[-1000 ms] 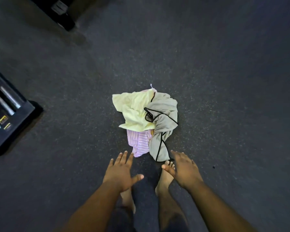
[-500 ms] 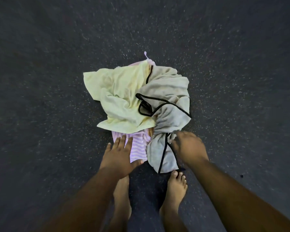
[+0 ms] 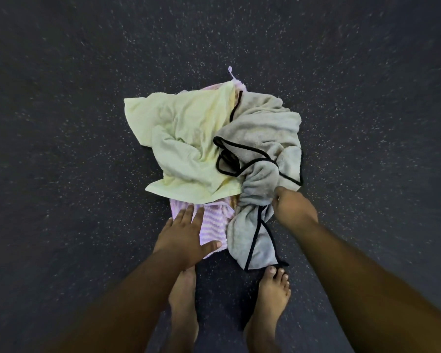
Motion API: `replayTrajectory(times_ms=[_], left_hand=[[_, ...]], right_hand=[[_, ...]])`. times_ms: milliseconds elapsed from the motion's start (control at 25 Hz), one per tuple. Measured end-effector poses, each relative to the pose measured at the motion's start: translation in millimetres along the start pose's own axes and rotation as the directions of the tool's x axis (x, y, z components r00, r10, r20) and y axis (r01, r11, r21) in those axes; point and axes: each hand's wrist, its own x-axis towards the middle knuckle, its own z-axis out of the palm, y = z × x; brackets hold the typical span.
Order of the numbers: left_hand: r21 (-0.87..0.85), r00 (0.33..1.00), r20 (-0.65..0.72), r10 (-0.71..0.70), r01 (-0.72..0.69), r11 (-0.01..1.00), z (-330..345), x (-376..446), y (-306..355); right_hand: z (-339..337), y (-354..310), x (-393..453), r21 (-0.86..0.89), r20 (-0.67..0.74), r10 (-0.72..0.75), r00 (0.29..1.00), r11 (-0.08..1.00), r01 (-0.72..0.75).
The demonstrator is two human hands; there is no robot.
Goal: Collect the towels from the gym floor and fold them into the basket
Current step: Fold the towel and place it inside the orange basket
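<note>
Down at the near edge, two bare feet (image 3: 274, 296) are standing on the dark speckled gym floor (image 3: 61, 174), toes almost touching the hem of the pile. Just beyond them, the left hand (image 3: 186, 238) is lying flat with straight fingers (image 3: 189, 215) on the pink striped towel (image 3: 215, 225), holding nothing. The right hand (image 3: 292, 212) is curling its fingers (image 3: 280, 197) into the bunched waist of the grey towel (image 3: 262, 138) with black trim, gripping it.

To lift the grey one cleanly, I judge the right hand should be gathering more of the bunched middle and rising straight up, while the left is pressing the striped towel down so it is not dragging along. The loose black-edged tail near the right foot could be getting stepped on, so the foot wants easing back.

Farther off, the pale yellow towel (image 3: 186, 138) is lying across the striped one and overlapping the grey, so it may be tugging as the grey comes away. A small loop (image 3: 231, 72) is sticking out at the far end. No basket is showing here.
</note>
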Motion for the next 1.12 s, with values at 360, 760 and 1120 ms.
replayTrajectory(times_ms=[360,760,1120], left_hand=[[-0.003,1.0,-0.023,-0.001,0.001,1.0,-18,-10,0],[-0.012,1.0,0.026,0.003,-0.003,1.0,-8,3,-3],[-0.083,1.0,0.002,0.016,-0.016,0.996,-96,-168,24]], right_hand=[[-25,-13,-19,0.042,-0.156,-0.091,0.984,0.994,0.098],[9,-8,-9,-0.155,-0.025,-0.137,0.99,0.979,0.132],[-83,-30,-209,-0.215,-0.203,-0.328,0.923,0.934,0.285]])
